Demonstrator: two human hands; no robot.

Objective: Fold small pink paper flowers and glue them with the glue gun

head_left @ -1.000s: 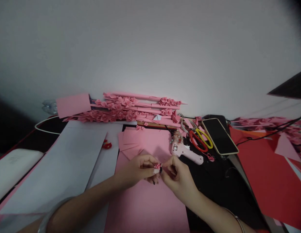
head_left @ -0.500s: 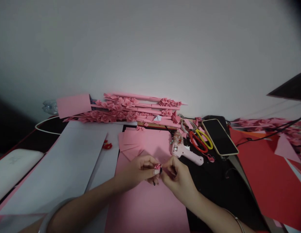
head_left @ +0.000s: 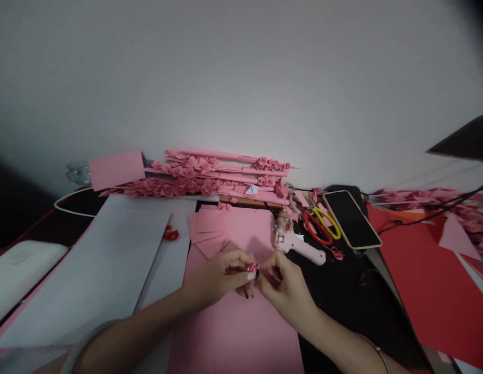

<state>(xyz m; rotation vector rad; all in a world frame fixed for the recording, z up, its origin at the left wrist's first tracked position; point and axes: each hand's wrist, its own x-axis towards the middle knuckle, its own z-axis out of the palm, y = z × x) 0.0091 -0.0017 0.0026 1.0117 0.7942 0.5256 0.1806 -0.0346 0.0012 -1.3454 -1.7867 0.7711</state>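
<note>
Both hands meet over a large pink paper sheet [head_left: 233, 327] near the table's front. My left hand [head_left: 221, 275] and my right hand [head_left: 282, 283] pinch one small folded pink paper piece [head_left: 252, 267] between their fingertips. The fingers of each hand are curled and closed on it. Much of the little piece is hidden by the fingers. A stack of smaller pink squares [head_left: 225, 228] lies just beyond the hands.
A pink glue gun [head_left: 298, 244], red and yellow scissors [head_left: 321, 223] and a dark phone [head_left: 352, 218] lie to the right. Pink paper-flower sticks [head_left: 210, 176] pile up by the wall. White sheets [head_left: 108, 259] lie left, red paper [head_left: 432, 291] right.
</note>
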